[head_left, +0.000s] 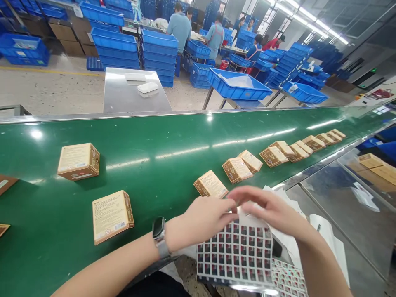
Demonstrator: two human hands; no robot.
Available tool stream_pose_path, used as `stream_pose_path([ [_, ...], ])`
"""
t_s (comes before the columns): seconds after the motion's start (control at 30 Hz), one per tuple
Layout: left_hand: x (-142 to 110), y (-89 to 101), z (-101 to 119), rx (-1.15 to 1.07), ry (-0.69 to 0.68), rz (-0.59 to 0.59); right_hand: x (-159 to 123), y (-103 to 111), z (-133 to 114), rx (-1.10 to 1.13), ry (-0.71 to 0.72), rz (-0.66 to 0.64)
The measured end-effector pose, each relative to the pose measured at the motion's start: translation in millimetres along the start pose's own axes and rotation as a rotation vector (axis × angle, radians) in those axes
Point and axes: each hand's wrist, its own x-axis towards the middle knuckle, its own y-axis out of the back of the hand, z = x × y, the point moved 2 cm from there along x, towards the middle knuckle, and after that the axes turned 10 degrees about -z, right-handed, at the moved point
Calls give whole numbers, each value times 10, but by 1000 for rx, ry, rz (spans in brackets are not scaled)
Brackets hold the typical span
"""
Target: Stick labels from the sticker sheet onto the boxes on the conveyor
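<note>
My left hand (206,218), with a watch (159,231) on the wrist, reaches to the top edge of a sheet of stickers (235,255). Its fingers are drawn together in a pinch; whatever lies between them is hidden. My right hand (267,208) is smeared by motion and arches over the same edge, its fingertips close to the left ones. Small dark and red labels fill the sheet in rows. Just beyond both hands, a small brown and cream carton (212,184) sits on the green conveyor belt (173,165).
More cartons (237,169) line the belt's near side toward the right. Two others (78,161) (113,216) lie at left. White paper (328,239) and a second sticker sheet (289,278) are by my right arm. Beyond the belt stand a metal table (123,97), blue crates (116,47) and several people.
</note>
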Motion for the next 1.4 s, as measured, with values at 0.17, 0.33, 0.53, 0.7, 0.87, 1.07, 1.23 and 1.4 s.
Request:
stream_pose_path([
  [0.17, -255, 167, -166, -355, 129, -33, -191, -371, -185, -119, -26, 63],
  [0.33, -357, 211, -172, -262, 165, -63, -178, -426, -57, -109, 2, 78],
  [0.53, -277, 182, -191, -195, 174, -52, -99, -512, -21, -436, 247, 253],
  [0.7, -158, 117, -309, -61, 137, -42, -93, -531, 50, -434, 321, 343],
  [0.87, 145, -33, -447, 64, 46, -70, 43, -102, 541, 72, 106, 419],
  [1.07, 804, -316, -623, 377, -165, -133, 555, 370, 1345, 443, -95, 502],
  [1.23, 1031, -388, -717, 390, -143, -164, 697, 388, 1588, 477, -113, 545],
  [1.4, 1126, -377, -699, 380, -143, -168, 702, 430, 1713, 394, -143, 642],
])
